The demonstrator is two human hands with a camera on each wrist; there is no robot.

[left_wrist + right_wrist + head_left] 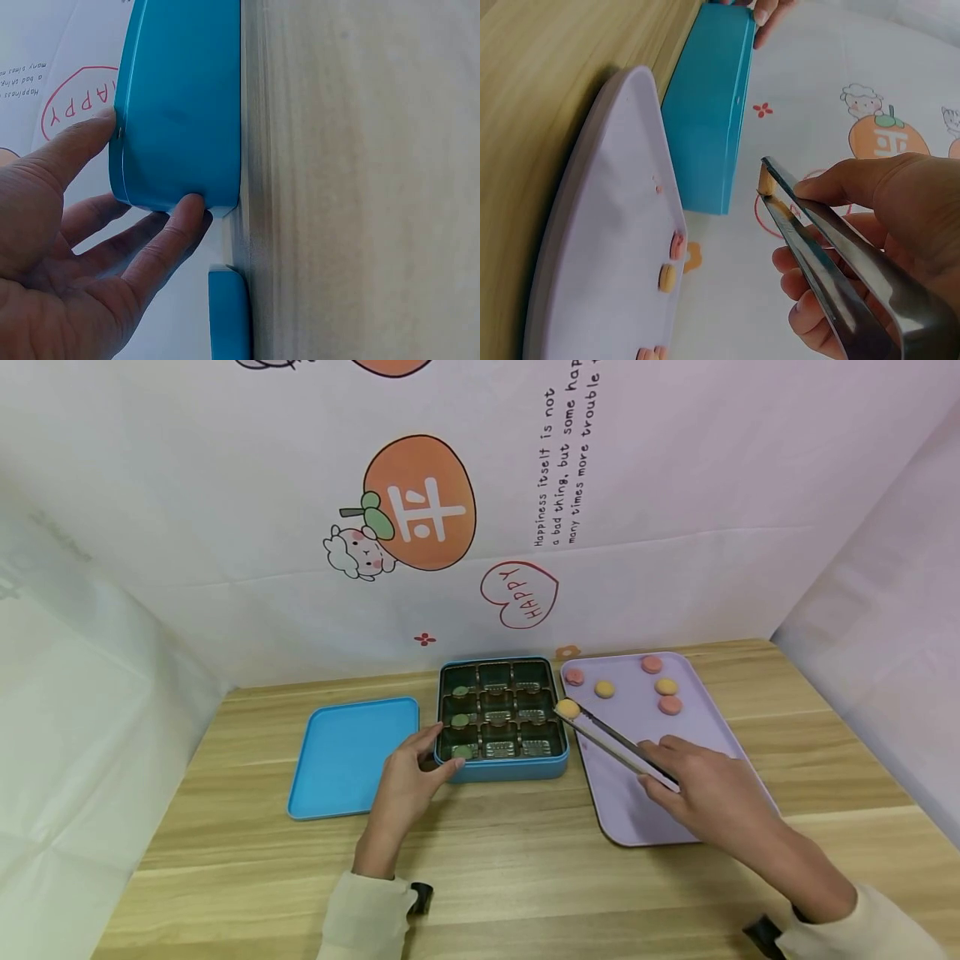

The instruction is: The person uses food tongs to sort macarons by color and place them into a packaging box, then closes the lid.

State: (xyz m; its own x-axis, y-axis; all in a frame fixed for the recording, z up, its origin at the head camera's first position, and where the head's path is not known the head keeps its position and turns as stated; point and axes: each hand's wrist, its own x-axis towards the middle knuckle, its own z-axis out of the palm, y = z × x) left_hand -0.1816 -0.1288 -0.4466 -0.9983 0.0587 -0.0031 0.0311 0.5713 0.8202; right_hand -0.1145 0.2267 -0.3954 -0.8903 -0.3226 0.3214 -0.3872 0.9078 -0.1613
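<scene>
Gripping tongs, the right hand holds a yellow cookie beside the blue tin.

Backdrop sheet: red heart reads "HAPPY"; upper centre, vertical lines begin "Happiness itself is a bad thing, but some…"; remainder cut off.
</scene>
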